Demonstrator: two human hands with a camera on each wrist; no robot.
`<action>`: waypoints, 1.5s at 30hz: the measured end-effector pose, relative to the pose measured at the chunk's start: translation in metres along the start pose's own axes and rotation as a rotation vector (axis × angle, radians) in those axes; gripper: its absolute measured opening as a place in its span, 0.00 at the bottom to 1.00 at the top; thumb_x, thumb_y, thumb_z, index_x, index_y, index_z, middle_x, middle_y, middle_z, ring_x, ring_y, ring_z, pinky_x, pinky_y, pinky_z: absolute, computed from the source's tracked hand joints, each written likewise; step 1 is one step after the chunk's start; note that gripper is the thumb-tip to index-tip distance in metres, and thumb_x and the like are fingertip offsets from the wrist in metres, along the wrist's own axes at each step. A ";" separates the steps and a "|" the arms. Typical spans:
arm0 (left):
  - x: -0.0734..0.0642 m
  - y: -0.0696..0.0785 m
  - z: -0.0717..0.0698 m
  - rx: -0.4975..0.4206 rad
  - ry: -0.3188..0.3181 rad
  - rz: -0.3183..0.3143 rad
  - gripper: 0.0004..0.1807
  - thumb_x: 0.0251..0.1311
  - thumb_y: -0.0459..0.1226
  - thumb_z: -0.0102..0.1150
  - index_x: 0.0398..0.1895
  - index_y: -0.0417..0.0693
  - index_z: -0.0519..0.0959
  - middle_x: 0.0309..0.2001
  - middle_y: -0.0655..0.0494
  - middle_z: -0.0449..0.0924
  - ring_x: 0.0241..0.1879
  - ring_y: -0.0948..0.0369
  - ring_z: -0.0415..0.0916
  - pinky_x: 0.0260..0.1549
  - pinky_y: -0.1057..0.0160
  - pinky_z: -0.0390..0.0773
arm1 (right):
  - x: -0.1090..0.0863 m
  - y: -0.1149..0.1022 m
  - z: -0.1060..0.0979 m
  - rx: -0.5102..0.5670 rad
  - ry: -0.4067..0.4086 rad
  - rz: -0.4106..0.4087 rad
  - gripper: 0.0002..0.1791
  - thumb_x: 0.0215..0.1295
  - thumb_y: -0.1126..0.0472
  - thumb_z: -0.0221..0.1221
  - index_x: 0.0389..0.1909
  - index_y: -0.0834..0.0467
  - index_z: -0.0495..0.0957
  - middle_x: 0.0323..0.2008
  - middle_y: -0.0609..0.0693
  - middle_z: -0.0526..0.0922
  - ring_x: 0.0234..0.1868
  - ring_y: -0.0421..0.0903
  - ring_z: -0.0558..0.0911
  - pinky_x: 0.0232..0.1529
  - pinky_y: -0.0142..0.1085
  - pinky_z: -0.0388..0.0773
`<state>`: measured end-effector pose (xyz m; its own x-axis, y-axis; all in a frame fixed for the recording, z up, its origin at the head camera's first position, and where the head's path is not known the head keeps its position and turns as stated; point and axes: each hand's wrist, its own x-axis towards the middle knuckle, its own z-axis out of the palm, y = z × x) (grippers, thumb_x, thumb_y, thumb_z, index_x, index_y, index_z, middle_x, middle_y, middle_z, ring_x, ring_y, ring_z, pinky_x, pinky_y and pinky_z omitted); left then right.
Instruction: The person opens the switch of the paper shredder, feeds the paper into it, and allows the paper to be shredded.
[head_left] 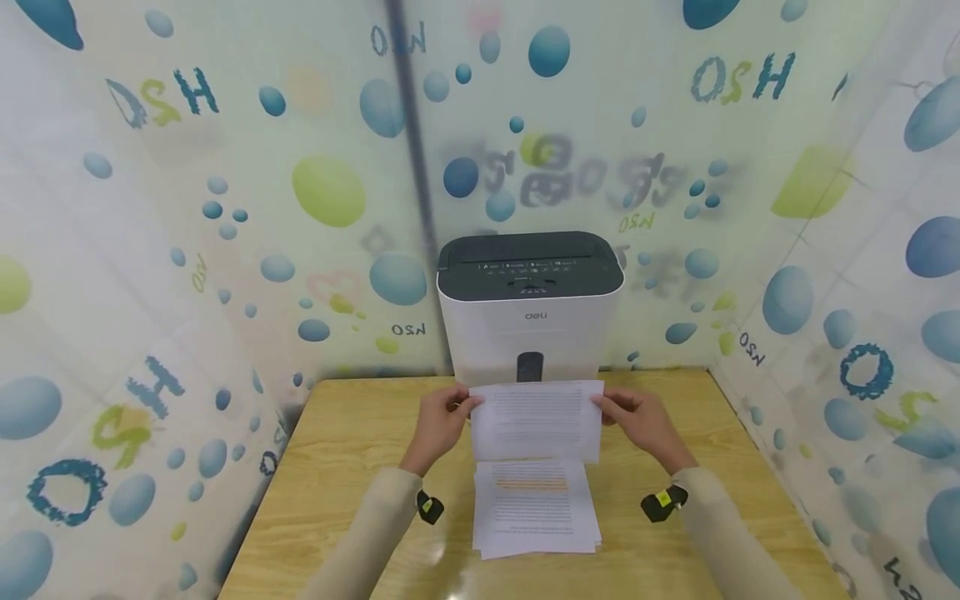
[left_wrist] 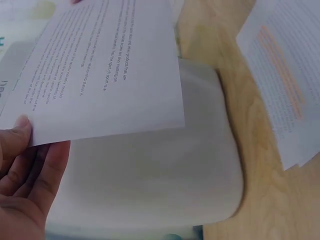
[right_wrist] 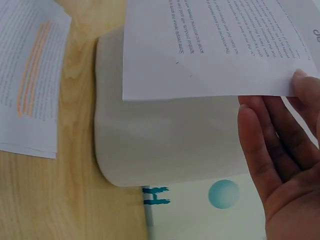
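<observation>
A printed sheet of paper (head_left: 537,423) is held up off the table between both hands. My left hand (head_left: 441,423) pinches its upper left edge, thumb on the printed face; the left wrist view shows the left hand (left_wrist: 30,175) with fingers behind the sheet (left_wrist: 110,75). On the other side my right hand (head_left: 643,423) pinches the upper right edge, and in the right wrist view the right hand (right_wrist: 285,150) has its thumb on top. Below the sheet a stack of printed papers (head_left: 536,517) lies on the table, its top page marked with orange highlighting.
Behind the held sheet stands a white paper shredder (head_left: 487,333) with a dark top (head_left: 532,267) and a feed slot. It sits at the back of the wooden table (head_left: 360,467). Curtains (head_left: 330,275) patterned with blue and green dots surround the table's back and sides.
</observation>
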<state>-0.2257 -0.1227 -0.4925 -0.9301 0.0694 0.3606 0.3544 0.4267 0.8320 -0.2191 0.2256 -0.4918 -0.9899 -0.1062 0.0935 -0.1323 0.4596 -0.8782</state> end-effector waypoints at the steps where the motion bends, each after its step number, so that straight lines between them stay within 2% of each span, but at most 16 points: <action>1: 0.002 0.003 -0.001 0.010 -0.005 0.001 0.07 0.65 0.35 0.68 0.28 0.45 0.83 0.31 0.51 0.86 0.30 0.63 0.82 0.27 0.69 0.81 | 0.001 -0.003 -0.002 -0.008 0.005 -0.010 0.21 0.69 0.43 0.65 0.48 0.56 0.88 0.37 0.52 0.91 0.36 0.45 0.89 0.41 0.32 0.83; 4: 0.008 0.010 -0.005 0.045 -0.015 0.008 0.08 0.66 0.37 0.68 0.28 0.47 0.82 0.31 0.53 0.85 0.31 0.64 0.80 0.28 0.69 0.79 | 0.005 -0.010 -0.007 -0.021 0.027 -0.034 0.21 0.69 0.43 0.64 0.47 0.56 0.89 0.36 0.51 0.91 0.36 0.46 0.89 0.41 0.31 0.82; 7: 0.015 0.016 -0.009 0.064 -0.016 0.030 0.09 0.67 0.38 0.67 0.28 0.47 0.82 0.30 0.54 0.84 0.31 0.63 0.79 0.31 0.67 0.79 | 0.009 -0.017 -0.012 -0.010 0.042 -0.081 0.19 0.69 0.46 0.65 0.47 0.58 0.88 0.39 0.54 0.91 0.36 0.46 0.89 0.40 0.31 0.84; 12: 0.025 0.026 -0.015 0.071 -0.002 0.087 0.10 0.66 0.37 0.68 0.27 0.46 0.81 0.28 0.55 0.82 0.31 0.61 0.80 0.32 0.65 0.80 | 0.013 -0.031 -0.019 0.005 0.064 -0.117 0.19 0.69 0.49 0.67 0.48 0.61 0.87 0.41 0.58 0.89 0.35 0.39 0.87 0.39 0.29 0.84; 20: 0.041 0.044 -0.025 0.092 0.008 0.121 0.10 0.65 0.37 0.69 0.26 0.46 0.81 0.27 0.55 0.82 0.29 0.63 0.77 0.30 0.67 0.78 | 0.021 -0.052 -0.030 -0.018 0.078 -0.163 0.17 0.71 0.50 0.65 0.47 0.60 0.87 0.41 0.58 0.90 0.35 0.40 0.87 0.39 0.30 0.84; 26: 0.052 0.061 -0.035 0.113 -0.001 0.150 0.08 0.66 0.36 0.68 0.29 0.45 0.83 0.28 0.52 0.84 0.27 0.61 0.79 0.28 0.67 0.78 | 0.025 -0.069 -0.042 0.018 0.089 -0.200 0.14 0.69 0.52 0.66 0.44 0.60 0.88 0.38 0.57 0.90 0.36 0.46 0.88 0.38 0.31 0.84; 29: 0.058 0.070 -0.041 0.117 -0.020 0.158 0.08 0.67 0.37 0.67 0.30 0.46 0.83 0.29 0.52 0.85 0.28 0.60 0.81 0.31 0.66 0.81 | 0.026 -0.078 -0.048 -0.001 0.091 -0.200 0.16 0.70 0.50 0.66 0.45 0.59 0.88 0.39 0.54 0.91 0.37 0.41 0.88 0.41 0.29 0.83; 33: 0.067 0.082 -0.051 0.089 -0.070 0.178 0.07 0.68 0.37 0.65 0.32 0.45 0.83 0.30 0.50 0.86 0.30 0.53 0.85 0.35 0.61 0.85 | 0.029 -0.089 -0.055 -0.070 0.101 -0.188 0.18 0.70 0.46 0.65 0.46 0.56 0.88 0.39 0.53 0.91 0.36 0.34 0.85 0.41 0.29 0.81; 36: 0.074 0.092 -0.058 0.079 -0.108 0.196 0.07 0.69 0.37 0.65 0.33 0.45 0.83 0.31 0.49 0.87 0.31 0.51 0.86 0.36 0.58 0.86 | 0.032 -0.096 -0.062 -0.083 0.096 -0.204 0.17 0.70 0.46 0.65 0.45 0.55 0.88 0.40 0.54 0.91 0.36 0.34 0.85 0.40 0.29 0.81; 41: 0.085 0.102 -0.065 0.102 -0.147 0.211 0.06 0.69 0.38 0.65 0.33 0.46 0.83 0.33 0.51 0.86 0.31 0.59 0.86 0.37 0.56 0.87 | 0.035 -0.108 -0.072 -0.109 0.097 -0.235 0.16 0.70 0.47 0.64 0.44 0.56 0.88 0.38 0.53 0.91 0.36 0.35 0.85 0.40 0.27 0.80; 45: 0.094 0.106 -0.071 0.124 -0.172 0.212 0.06 0.69 0.39 0.65 0.33 0.48 0.84 0.32 0.52 0.86 0.31 0.60 0.87 0.37 0.58 0.86 | 0.041 -0.119 -0.079 -0.162 0.094 -0.250 0.16 0.71 0.47 0.64 0.44 0.56 0.88 0.37 0.55 0.90 0.35 0.33 0.85 0.40 0.27 0.80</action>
<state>-0.2684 -0.1349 -0.3407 -0.8429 0.3160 0.4355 0.5381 0.4928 0.6838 -0.2479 0.2359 -0.3465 -0.9251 -0.1553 0.3464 -0.3709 0.5647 -0.7373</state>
